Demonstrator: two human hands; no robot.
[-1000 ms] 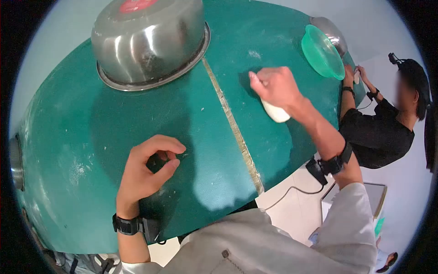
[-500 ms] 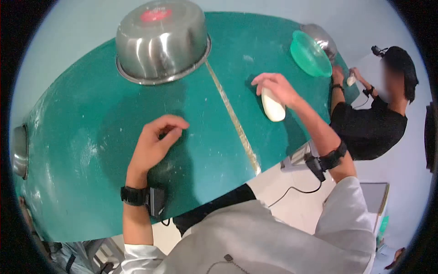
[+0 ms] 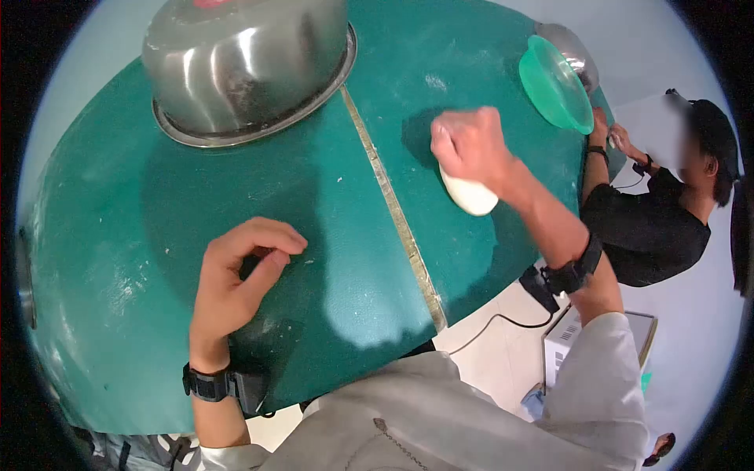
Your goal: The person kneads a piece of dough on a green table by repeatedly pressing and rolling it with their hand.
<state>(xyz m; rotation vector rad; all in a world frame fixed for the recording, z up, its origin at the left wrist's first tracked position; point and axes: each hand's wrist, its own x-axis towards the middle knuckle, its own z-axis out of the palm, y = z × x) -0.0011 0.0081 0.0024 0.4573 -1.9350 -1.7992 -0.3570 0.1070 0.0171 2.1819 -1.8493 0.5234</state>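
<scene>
A smooth, pale, oval piece of dough (image 3: 473,198) lies on the green table right of the metal strip. My right hand (image 3: 471,145) is closed in a fist over the dough's far end and hides that part of it. Nothing shows in the fist, and its shadow falls on the table to the left. Left of the strip, my left hand (image 3: 239,275) hovers above the tabletop, loosely curled, thumb tip close to the fingertips. The hollow inside its fingers holds nothing.
A large upturned steel basin (image 3: 251,74) stands at the far left of the strip (image 3: 393,208). Toward the back right, a green plastic bowl (image 3: 556,86) leans by a steel bowl (image 3: 577,59). Beyond them sits a person in black (image 3: 648,228), hands at the table (image 3: 94,337).
My right hand has closed from spread fingers into a fist over the dough. My left hand stays curled, slightly lower left in view. The view has shifted, bringing the basin closer.
</scene>
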